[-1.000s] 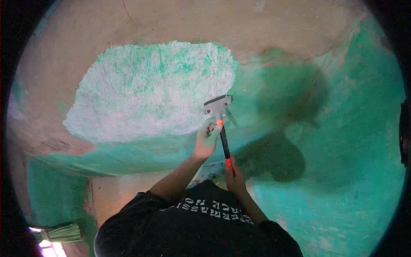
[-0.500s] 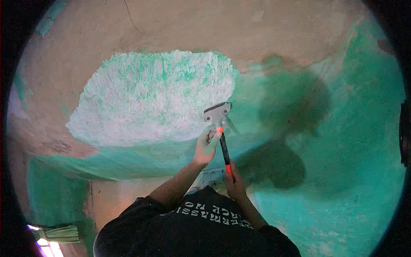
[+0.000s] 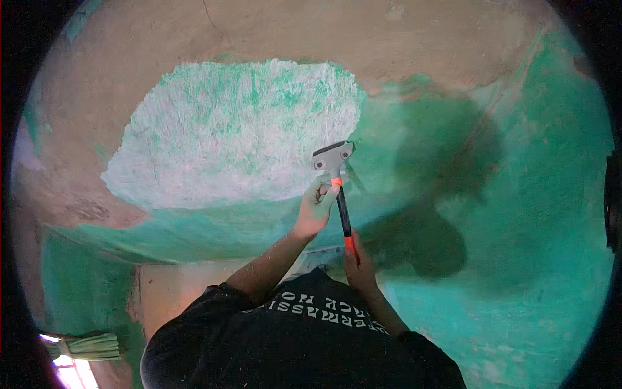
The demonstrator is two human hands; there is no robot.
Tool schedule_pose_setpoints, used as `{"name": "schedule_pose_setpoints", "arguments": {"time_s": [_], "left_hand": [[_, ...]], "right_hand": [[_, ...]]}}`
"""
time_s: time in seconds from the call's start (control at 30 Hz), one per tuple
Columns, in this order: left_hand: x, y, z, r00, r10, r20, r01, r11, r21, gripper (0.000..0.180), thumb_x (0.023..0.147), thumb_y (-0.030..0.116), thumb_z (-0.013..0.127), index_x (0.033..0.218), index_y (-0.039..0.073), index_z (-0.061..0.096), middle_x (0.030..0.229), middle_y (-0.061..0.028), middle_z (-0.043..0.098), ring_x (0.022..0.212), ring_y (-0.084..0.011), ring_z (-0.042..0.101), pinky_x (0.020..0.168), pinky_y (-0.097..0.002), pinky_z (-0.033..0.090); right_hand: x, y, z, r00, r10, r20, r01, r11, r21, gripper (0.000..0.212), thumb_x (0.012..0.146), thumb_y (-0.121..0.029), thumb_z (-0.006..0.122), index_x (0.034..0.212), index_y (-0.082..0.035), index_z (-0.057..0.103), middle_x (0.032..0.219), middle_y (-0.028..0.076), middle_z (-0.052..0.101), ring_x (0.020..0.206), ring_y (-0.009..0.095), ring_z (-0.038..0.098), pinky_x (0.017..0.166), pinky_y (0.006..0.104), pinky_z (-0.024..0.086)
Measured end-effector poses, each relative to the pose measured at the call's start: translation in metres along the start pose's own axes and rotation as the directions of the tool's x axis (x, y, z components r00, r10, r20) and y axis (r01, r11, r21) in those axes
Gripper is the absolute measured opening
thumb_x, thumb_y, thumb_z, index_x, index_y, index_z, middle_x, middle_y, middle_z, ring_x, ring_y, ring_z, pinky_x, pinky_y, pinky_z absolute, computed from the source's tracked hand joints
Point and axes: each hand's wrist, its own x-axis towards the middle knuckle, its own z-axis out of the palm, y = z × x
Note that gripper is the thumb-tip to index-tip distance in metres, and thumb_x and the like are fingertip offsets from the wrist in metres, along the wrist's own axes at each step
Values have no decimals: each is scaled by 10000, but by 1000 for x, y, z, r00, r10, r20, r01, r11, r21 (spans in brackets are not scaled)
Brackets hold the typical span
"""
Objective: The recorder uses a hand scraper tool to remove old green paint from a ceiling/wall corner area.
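Both of my hands grip one long-handled scraper, black and orange with a wide grey metal head. My left hand is closed round the upper handle, just below the head. Lower down, my right hand wraps the orange butt end. The scraper's blade edge lies at the lower right border of a pale scraped patch, where whitish plaster shows with green flecks. Green paint covers the wall right of the blade. Whether the blade presses on the surface or hovers just off it, I cannot tell.
Brownish bare plaster spans the area above the patch, with a thin crack in it. Shadows of my upper body fall on the green wall at right. A tied-up green curtain hangs by a bright window at lower left.
The scraper and both hands have shifted slightly up and to the right in view. The whole view has tilted a little, moving the patch upward. My grip is the same.
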Motion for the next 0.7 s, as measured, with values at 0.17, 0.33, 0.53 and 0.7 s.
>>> {"name": "schedule_pose_setpoints", "arguments": {"time_s": [0.17,0.33,0.53,0.7], "left_hand": [[-4,-5,-3,998,-56,-30,56,998,14,164,1068,189,638,1085,27,619,872,56,583,819,-37,468,746,-245,394],[-6,-6,-2,998,-61,-23,62,998,11,165,1072,192,635,1101,30,625,868,61,572,811,-37,459,738,-248,390],[-3,-2,1,1000,-20,3,20,1000,11,161,1068,175,638,1133,28,635,872,66,555,805,-28,450,718,-232,382],[-2,-13,-4,999,-22,-36,21,999,-27,168,1063,180,649,1125,24,634,855,70,549,793,-21,448,698,-230,380]], "right_hand": [[1,-6,0,995,-90,-32,88,995,-56,624,1101,-250,504,1658,-59,298,918,80,615,825,179,573,771,339,488],[4,14,2,993,-106,-48,106,994,-14,611,1093,-263,510,1649,-80,332,962,126,653,860,224,609,813,353,502],[1,8,3,988,-125,-90,124,992,-21,595,1098,-292,505,1637,-81,363,1097,172,649,957,242,620,892,388,503],[5,17,6,979,-189,-70,184,980,-70,600,1111,-320,491,1633,-56,359,1188,177,657,1006,260,636,938,390,501]]}}
